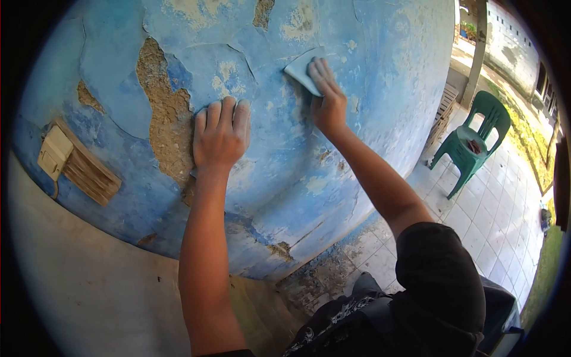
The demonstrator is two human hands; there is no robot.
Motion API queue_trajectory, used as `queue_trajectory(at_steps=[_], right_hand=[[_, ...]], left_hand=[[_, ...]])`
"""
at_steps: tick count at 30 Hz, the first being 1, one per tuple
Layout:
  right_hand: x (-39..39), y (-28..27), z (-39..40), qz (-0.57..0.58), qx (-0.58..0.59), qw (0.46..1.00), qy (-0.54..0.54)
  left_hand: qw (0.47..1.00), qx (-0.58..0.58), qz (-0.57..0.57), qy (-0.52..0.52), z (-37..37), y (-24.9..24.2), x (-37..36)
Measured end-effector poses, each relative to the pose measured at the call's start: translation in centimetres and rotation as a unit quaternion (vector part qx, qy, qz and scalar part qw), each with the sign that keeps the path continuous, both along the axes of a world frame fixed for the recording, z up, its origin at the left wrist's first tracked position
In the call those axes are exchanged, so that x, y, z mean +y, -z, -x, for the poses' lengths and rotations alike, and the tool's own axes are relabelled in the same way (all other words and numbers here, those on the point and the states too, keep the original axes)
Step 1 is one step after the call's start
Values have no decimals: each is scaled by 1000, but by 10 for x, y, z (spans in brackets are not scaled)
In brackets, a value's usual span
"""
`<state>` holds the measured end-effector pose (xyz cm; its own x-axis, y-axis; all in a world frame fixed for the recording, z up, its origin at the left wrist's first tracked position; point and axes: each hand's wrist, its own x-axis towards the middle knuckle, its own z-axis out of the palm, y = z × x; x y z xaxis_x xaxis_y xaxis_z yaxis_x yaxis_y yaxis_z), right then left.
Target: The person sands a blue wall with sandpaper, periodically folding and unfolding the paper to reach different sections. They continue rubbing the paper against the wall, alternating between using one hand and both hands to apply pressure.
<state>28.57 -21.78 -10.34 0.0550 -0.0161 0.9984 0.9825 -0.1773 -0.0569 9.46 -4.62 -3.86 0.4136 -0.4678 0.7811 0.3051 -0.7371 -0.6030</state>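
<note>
A blue wall with peeling paint fills the middle of the view. My right hand presses a thin, pale sheet against it, fingers together over the sheet's right side. To the left, my left hand rests on the wall with its fingers stretched upward and nothing visible in it. Beside that hand is a long patch of bare brown plaster. Whatever lies under the left palm is hidden.
A socket box on a wooden block is fixed at the wall's left. On the tiled floor at the right stands a green plastic chair with small items on its seat. Debris lies along the wall's foot.
</note>
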Motion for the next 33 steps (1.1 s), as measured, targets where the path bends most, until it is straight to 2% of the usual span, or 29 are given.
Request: queue_trajectory(at_steps=[1, 2, 3, 5, 6, 8, 9, 10, 12, 13, 15, 16, 18, 19, 20, 22, 23, 24, 25, 26, 28, 31, 32, 33], right_hand=[[4, -6, -1, -110, 82, 990, 21], [26, -5, 10, -170, 108, 979, 29], [42, 3, 40, -161, 131, 975, 77], [49, 31, 85, -50, 110, 993, 1], [43, 40, 82, -49, 118, 992, -3], [13, 58, 45, 146, -72, 987, -11], [7, 57, 17, 123, -107, 986, 27], [-3, 41, -1, 87, -85, 991, 52], [-17, 1, -18, -60, 90, 990, 85], [-8, -3, -18, -60, 87, 991, 85], [27, -10, -5, -189, 115, 971, 88], [32, -4, 33, -127, 115, 984, 41], [33, 34, 63, 59, -1, 998, -7], [25, 49, 66, 152, -51, 986, -51], [15, 52, 53, 151, -49, 986, -53], [1, 39, 11, 168, -136, 976, -2], [-1, 24, -1, 163, -139, 977, -2], [-6, 5, -9, 54, -45, 997, 31], [-8, -10, -11, -56, 47, 995, 62], [2, -17, -6, -59, 43, 995, 62], [35, -20, 33, -166, 139, 975, 51], [37, 27, 68, 52, 15, 998, -11], [29, 33, 53, 51, 13, 999, -13], [14, 38, 29, 98, -70, 993, 6]], left_hand=[[1000, -3, -6, -2, 0, -1, 0], [1000, -2, -8, -4, 0, 2, -2], [1000, 0, -3, -5, 0, 4, -4], [1000, 10, 7, -12, 2, 2, -4], [1000, 17, 7, -16, 3, 1, -4], [1000, 3, -16, -13, 4, -3, -5], [1000, -1, -20, -14, 3, -3, -5], [1000, -6, -22, -12, 2, -2, -4], [1000, -15, -24, -11, 1, -1, -3], [1000, -7, -17, -13, 1, -1, -3], [1000, 2, -7, -18, 0, 1, -4], [1000, 9, 3, -18, 1, 1, -6], [1000, 19, 11, -22, 4, -1, -6], [1000, 9, -2, -15, 3, -2, -6], [1000, -4, -17, -6, 4, -3, -6], [1000, -3, -16, -5, 4, -3, -7], [1000, -6, -14, -4, 3, -4, -7], [1000, -7, -17, -4, 3, -1, -5], [1000, 4, -8, -8, 3, 0, -4], [1000, 14, 2, -11, 1, 1, -3], [1000, 17, 6, -10, 4, 0, -7], [1000, 18, 14, -6, 6, -1, -6], [1000, 15, 21, 2, 6, 0, -5], [1000, 15, 21, 1, 6, -1, -6]])
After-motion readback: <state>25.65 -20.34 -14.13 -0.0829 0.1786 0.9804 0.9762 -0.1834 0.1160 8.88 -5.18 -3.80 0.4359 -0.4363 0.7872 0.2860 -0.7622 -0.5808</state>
